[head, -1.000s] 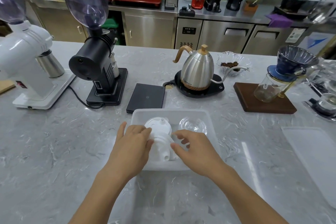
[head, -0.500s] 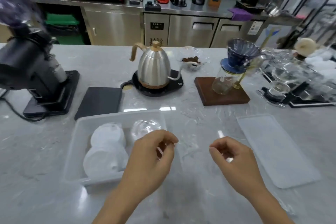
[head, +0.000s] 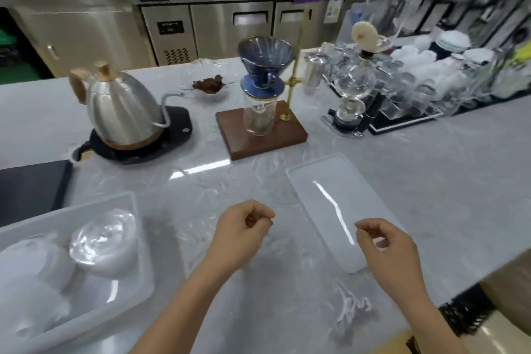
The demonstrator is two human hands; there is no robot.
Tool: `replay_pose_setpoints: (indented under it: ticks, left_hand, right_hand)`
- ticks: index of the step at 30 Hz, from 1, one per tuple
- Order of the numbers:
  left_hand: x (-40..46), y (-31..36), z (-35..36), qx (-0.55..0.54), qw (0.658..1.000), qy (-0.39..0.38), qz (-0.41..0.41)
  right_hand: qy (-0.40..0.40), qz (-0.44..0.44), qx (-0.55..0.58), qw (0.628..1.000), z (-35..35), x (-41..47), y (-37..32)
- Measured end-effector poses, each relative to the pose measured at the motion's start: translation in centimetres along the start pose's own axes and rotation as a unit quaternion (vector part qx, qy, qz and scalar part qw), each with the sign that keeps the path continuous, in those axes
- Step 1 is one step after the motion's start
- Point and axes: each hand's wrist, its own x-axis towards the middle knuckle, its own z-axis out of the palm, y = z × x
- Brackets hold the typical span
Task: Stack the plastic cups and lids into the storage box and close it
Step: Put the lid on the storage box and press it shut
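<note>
The translucent storage box [head: 142,253] stands at the lower left of the marble counter. Inside it lie a stack of clear domed lids [head: 105,241] and blurred white cups or lids [head: 34,270]. The box's flat translucent lid [head: 327,201] lies apart on the counter, to the right. My left hand [head: 241,228] hovers between box and lid, fingers loosely curled, holding nothing. My right hand [head: 388,250] hovers over the near end of the lid, also loosely curled and holding nothing.
A steel kettle [head: 123,112] on its black base and a black scale [head: 28,190] stand behind the box. A pour-over stand [head: 261,135] on a wooden base is at centre back, with a siphon and racks of glasses [head: 408,89] at the right. The counter's edge runs along the lower right.
Both hands have let go of the white lids and left the box, moving right toward the flat lid. My view has swung right, so the box now sits at the far left.
</note>
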Motion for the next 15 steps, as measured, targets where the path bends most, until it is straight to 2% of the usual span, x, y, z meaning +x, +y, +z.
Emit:
replay_pose_setpoints:
  ticks: [4, 7, 10, 15]
  left_hand:
    - [3.6, 0.4, 2.8, -0.038, 0.998, 0.009, -0.043]
    - [6.4, 0.4, 4.4, -0.108, 0.99, 0.033, -0.085]
    - [8.9, 0.0, 5.4, -0.137, 0.982, 0.051, -0.123]
    - [11.3, 0.3, 6.1, -0.184, 0.97, 0.001, -0.156]
  right_hand:
    - [0.033, 0.022, -0.017, 0.999, -2.3, 1.9, 2.6]
    - [0.058, 0.043, -0.037, 0.997, -3.4, 2.8, 4.1]
    - [0.055, 0.083, -0.058, 0.993, -3.7, 3.3, 5.1]
    - [0.049, 0.152, -0.009, 0.987, -3.3, 3.1, 5.8]
